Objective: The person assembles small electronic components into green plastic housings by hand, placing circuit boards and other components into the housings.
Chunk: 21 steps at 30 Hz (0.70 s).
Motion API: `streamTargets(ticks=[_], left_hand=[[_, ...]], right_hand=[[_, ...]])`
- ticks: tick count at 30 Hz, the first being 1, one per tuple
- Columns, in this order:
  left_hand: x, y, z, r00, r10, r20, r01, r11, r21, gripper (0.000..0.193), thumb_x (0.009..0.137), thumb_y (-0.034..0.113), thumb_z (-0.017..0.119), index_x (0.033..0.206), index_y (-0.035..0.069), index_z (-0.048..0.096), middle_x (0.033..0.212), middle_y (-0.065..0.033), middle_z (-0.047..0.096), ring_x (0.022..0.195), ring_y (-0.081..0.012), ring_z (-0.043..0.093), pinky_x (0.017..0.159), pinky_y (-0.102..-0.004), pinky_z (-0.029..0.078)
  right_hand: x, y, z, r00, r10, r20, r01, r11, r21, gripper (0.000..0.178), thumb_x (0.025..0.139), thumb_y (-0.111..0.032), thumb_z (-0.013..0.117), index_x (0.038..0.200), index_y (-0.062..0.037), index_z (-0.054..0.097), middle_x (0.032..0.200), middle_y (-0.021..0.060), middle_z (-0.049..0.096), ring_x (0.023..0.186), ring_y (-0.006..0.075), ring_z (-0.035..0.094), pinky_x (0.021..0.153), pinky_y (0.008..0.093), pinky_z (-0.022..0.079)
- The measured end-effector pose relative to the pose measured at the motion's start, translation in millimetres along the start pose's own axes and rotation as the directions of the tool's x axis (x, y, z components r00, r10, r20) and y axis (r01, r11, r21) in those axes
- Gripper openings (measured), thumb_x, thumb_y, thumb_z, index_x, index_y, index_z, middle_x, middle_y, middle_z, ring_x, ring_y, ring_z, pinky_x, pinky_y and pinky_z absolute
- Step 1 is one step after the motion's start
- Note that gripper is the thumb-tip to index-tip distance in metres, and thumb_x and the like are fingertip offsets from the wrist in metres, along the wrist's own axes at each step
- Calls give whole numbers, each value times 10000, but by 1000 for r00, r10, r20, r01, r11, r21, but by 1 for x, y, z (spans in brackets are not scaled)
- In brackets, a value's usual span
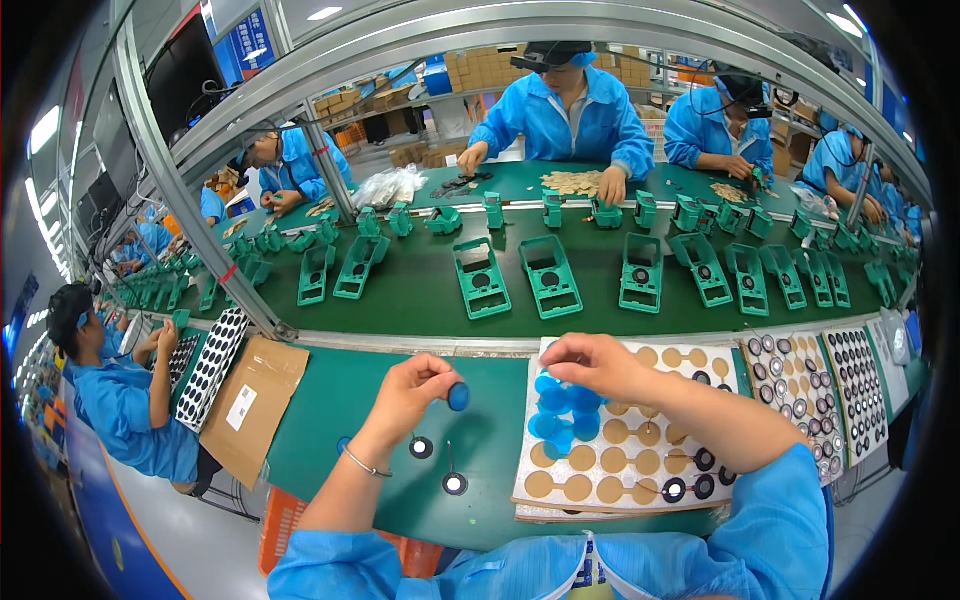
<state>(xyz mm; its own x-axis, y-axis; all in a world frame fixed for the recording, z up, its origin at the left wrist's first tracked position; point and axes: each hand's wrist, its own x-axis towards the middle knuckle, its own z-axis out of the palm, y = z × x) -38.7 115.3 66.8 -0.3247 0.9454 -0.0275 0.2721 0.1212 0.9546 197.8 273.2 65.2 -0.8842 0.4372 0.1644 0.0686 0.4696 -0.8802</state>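
Left fingers (433, 367) pinch a disc (458, 398) mid-frame, I'd go light, edges only; right fingers (575, 350) curl over films (563, 405), grip unclear.

A factory, as blue-smocked workers (575, 118) line a belt (410, 300) bearing green housings (550, 280).

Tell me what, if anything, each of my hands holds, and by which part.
Left hand: a dark blue disc, pinched at its edge. Right hand: at the light blue discs; whether it holds one cannot be told.
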Motion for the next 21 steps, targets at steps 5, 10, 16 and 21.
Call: streamTargets(ticks=[5, 10, 16, 21], left_hand=[[-4, 17, 38, 970, 182, 158, -83, 866, -492, 89, 854, 110, 600, 885, 28, 582, 897, -80, 624, 863, -148, 572, 788, -290, 457], [-4, 24, 64, 950, 247, 191, -75, 774, -628, 109, 842, 110, 618, 907, 26, 595, 924, -68, 612, 882, -141, 556, 818, -280, 435], [-10, 32, 77, 939, 312, 142, -200, 835, -513, 148, 829, 94, 634, 949, 11, 612, 929, -40, 608, 855, -110, 549, 804, -256, 430], [-12, 29, 85, 984, 69, 162, -10, 942, -335, 174, 832, 126, 634, 963, 11, 635, 856, -44, 635, 775, -84, 538, 686, -209, 410]], right_hand=[[-2, -1, 27, 896, 20, 443, -426, 318, 847, 298, 917, -255, 515, 1014, 26, 526, 1103, 209, 560, 1072, 323, 552, 902, 414, 477], [-15, -7, 25, 886, 8, 463, -453, 223, 863, 299, 909, -227, 527, 1061, 30, 520, 1103, 200, 563, 1056, 286, 567, 898, 373, 490], [-31, -10, 14, 967, 69, 243, -236, 592, 771, 350, 863, -151, 603, 1161, 5, 507, 1056, 140, 581, 965, 206, 594, 848, 308, 498], [-39, -13, 9, 987, -108, -122, 126, 980, 154, 395, 804, -138, 668, 1169, -47, 550, 1087, 85, 559, 977, 194, 571, 843, 304, 472]])
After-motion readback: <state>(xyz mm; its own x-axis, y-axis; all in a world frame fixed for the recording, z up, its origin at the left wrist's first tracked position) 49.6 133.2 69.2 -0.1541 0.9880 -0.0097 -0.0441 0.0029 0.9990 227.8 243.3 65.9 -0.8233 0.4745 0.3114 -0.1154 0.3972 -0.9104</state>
